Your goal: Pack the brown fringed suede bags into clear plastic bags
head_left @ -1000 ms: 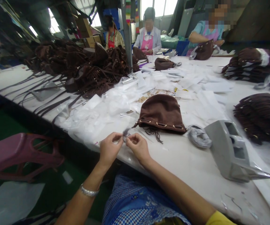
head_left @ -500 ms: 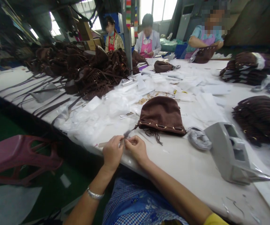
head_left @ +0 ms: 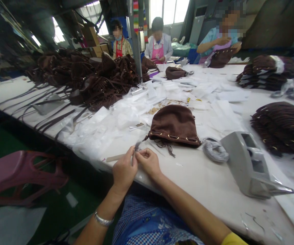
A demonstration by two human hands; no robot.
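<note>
A brown drawstring bag (head_left: 174, 122) lies on the white table, its eyelet-lined opening toward me and a tassel hanging from its edge. From its left corner runs a strap (head_left: 138, 145) that looks greyish near my fingers, as if wrapped. My left hand (head_left: 124, 168) is closed, pinching this strap between thumb and fingers. Close against it, my right hand (head_left: 148, 161) pinches at the same spot; its fingertips partly hide what they grip. A coiled, pale-wrapped strap (head_left: 215, 150) lies at the bag's right corner.
A grey tape dispenser (head_left: 249, 166) stands right of the bag. Stacked brown bags (head_left: 282, 127) lie at the right, and a large heap of bags (head_left: 93, 75) at the left. White wrapping sheets (head_left: 126, 114) litter the middle. A plastic stool (head_left: 21, 173) stands lower left. Several co-workers sit opposite.
My left hand has turned slightly and its fingers have shifted upward along the strap. My right hand stays pinched beside it. The view has moved a little; the bag lies as before.
</note>
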